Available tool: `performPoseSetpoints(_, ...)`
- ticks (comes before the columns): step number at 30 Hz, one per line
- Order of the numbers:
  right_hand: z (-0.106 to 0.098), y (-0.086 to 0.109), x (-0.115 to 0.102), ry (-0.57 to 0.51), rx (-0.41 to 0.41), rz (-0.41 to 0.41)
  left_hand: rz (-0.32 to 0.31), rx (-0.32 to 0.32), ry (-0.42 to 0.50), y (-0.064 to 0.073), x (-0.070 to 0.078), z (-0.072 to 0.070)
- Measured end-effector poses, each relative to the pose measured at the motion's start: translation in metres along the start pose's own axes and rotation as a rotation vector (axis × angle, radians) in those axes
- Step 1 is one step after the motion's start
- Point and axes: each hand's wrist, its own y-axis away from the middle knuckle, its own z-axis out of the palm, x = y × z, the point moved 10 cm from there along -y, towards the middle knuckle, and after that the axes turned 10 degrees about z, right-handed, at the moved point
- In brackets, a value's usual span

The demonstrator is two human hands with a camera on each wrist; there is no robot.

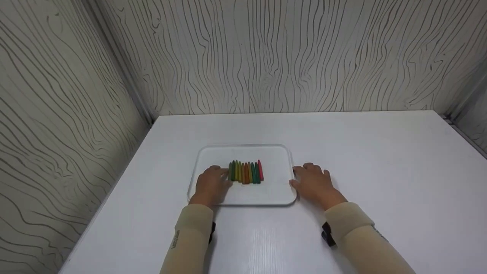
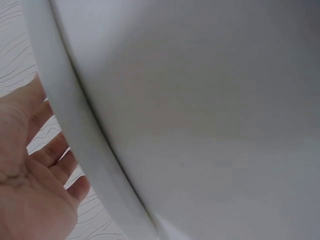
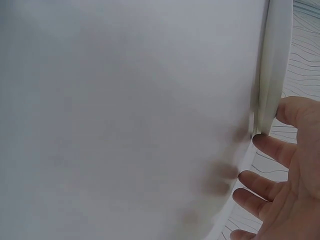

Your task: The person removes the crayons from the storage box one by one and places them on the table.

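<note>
Several crayons lie side by side in a row on a white tray, running from green through yellow and orange to green and pink-red. My left hand reaches over the tray's left part, its thumb and forefinger right at the green crayon on the row's left end. In the left wrist view this hand shows partly behind a white rim. Beside the tray's right edge, my right hand touches the rim with its fingertips. Its fingers are spread and fairly straight in the right wrist view, where the crayons are out of sight.
The tray sits on a white table that spreads widely to the right. A wood-grain patterned panel stands along the table's back edge, and another such panel rises on the left.
</note>
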Motion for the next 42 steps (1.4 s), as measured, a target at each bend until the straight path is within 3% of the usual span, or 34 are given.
performPoseSetpoints(5, -0.002, 0.000, 0.000, 0.002, 0.025, -0.007, 0.022, -0.007, -0.002, 0.001, 0.003, 0.000)
performPoseSetpoints(16, -0.002, 0.003, 0.003, 0.014, 0.031, -0.005, -0.007, -0.032, 0.035, 0.004, 0.006, 0.003)
performPoseSetpoints(23, -0.006, 0.012, 0.006, 0.050, 0.040, -0.027, 0.033, -0.027, 0.028, 0.004, 0.016, 0.006)
performPoseSetpoints(30, -0.009, 0.022, 0.014, 0.056, 0.058, -0.048, 0.017, -0.019, 0.027, 0.006, 0.022, 0.010)
performPoseSetpoints(37, -0.012, 0.032, 0.025, 0.036, 0.061, -0.041, 0.032, -0.039, 0.165, 0.010, 0.031, 0.018)
performPoseSetpoints(42, -0.014, 0.038, 0.032, 0.034, 0.058, -0.039, -0.001, -0.066, 0.220, 0.014, 0.034, 0.024)
